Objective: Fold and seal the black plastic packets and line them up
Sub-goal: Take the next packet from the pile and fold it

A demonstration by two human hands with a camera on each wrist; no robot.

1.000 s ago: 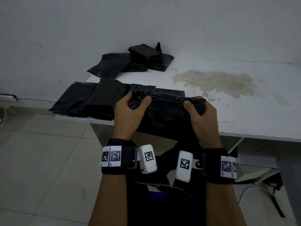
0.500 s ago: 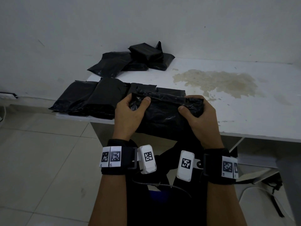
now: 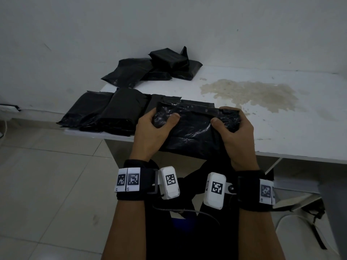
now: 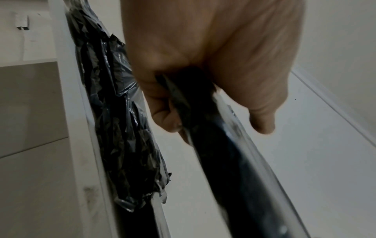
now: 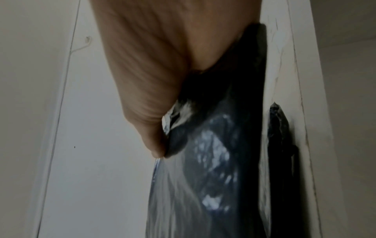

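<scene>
A black plastic packet (image 3: 195, 128) is held at the table's near edge, its top flap folded over toward me. My left hand (image 3: 155, 126) grips its left end, thumb on top and fingers curled behind. My right hand (image 3: 231, 126) grips the right end the same way. In the left wrist view the left hand (image 4: 203, 99) pinches the packet's (image 4: 234, 169) edge. The right wrist view shows the right hand (image 5: 160, 128) pressed around the shiny packet (image 5: 213, 161). Several folded packets (image 3: 110, 111) lie side by side at the table's left front.
A loose pile of black packets (image 3: 155, 70) sits at the back left of the white table (image 3: 293, 136), against the wall. A brownish stain (image 3: 249, 94) marks the middle of the tabletop. Tiled floor lies to the left; a chair and strap are at the lower right.
Both thumbs have slid inward and down over the folded flap, and the packet has come slightly toward me. The other packets have not moved.
</scene>
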